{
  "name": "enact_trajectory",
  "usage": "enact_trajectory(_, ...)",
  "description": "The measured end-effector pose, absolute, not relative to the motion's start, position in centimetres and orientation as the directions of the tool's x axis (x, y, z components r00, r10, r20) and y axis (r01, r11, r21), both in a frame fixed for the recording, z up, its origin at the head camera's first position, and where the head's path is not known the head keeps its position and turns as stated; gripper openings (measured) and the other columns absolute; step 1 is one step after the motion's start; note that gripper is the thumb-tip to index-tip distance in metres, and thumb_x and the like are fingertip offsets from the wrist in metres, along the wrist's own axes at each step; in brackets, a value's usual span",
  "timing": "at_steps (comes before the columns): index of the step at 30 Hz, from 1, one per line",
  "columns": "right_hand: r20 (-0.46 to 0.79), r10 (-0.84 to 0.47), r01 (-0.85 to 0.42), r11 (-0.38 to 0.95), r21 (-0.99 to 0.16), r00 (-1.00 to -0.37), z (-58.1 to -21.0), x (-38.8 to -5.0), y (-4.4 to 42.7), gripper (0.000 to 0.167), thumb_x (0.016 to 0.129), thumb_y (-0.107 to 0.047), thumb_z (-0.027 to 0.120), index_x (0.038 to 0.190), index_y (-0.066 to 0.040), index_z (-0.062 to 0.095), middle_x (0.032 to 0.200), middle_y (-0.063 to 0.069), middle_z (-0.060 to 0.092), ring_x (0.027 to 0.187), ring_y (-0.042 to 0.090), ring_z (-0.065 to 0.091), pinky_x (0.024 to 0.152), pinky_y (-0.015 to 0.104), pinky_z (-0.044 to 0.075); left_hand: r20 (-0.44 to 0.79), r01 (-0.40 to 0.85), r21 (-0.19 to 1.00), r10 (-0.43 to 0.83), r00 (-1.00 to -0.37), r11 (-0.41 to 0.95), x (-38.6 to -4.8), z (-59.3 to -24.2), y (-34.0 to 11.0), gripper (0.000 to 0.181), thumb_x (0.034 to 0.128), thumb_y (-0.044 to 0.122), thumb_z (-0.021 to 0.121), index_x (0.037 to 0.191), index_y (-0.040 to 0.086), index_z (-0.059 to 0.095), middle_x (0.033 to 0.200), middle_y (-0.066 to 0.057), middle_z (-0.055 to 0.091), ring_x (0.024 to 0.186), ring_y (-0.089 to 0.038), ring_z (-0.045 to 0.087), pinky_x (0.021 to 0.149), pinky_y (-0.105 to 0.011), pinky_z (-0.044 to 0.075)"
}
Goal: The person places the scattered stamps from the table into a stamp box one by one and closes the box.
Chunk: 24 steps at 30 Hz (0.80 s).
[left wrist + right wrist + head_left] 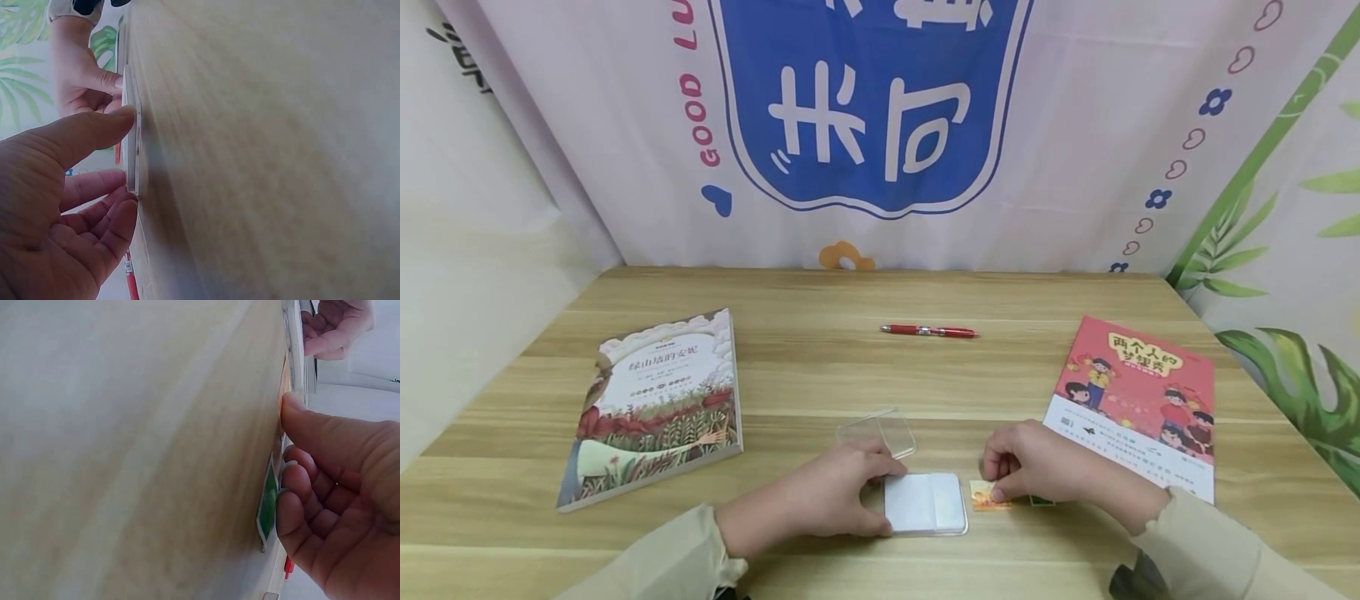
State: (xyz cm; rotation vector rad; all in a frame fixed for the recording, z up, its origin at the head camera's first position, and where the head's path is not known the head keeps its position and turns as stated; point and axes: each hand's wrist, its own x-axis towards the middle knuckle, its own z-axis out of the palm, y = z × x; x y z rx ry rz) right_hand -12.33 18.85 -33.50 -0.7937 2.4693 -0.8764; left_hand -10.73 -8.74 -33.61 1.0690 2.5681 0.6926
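1. One white-filled case (910, 503) lies flat on the surface (805, 342), left edge gripped by the left hand (827, 490).
2. Narrow gap rightward; right hand (1039, 464) touches orange card (982, 493), grip unclear.
3. Wide room parts case and pen (917, 331).

Beyond the case (912, 504) and lid (893, 429), free tabletop (805, 367) runs between 2 books (658, 400) (1138, 396), interrupted by a pen (929, 331).

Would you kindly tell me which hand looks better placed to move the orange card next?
The right hand, probably: it is right at the orange card, whereas the left hand holds the edge of the white case farthest from that card.
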Motion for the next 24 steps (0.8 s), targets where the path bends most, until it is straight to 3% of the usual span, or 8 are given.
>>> enact_trajectory(18,-0.212,-0.62,-0.317,0.629,-0.71,-0.755,-33.4,-12.48,18.56,0.014,0.075,-0.007,0.073,0.072,-0.014,0.061,0.07,-0.006,0.054,0.064,0.006,0.049,0.055,0.021,0.043,-0.069,0.578,0.533,0.712,-0.699,0.618,-10.79,-33.53,-8.79,0.049,0.0687,0.021,0.08,0.112,0.006,0.064,0.099,0.002,0.058,0.082,-0.003,0.049,0.073,-0.018,0.044)
enact_trajectory(24,-0.157,-0.62,-0.347,0.61,-0.712,-0.769,-33.46,-12.22,18.97,0.011,0.076,-0.016,0.074,0.08,-0.014,0.063,0.073,-0.007,0.055,0.067,0.005,0.049,0.058,0.022,0.045,-0.075,0.575,0.534,0.712,-0.698,0.62,-10.71,-33.51,-8.69,0.049,0.0687,0.022,0.08,0.113,0.007,0.064,0.1,0.003,0.057,0.083,-0.003,0.048,0.073,-0.018,0.044)
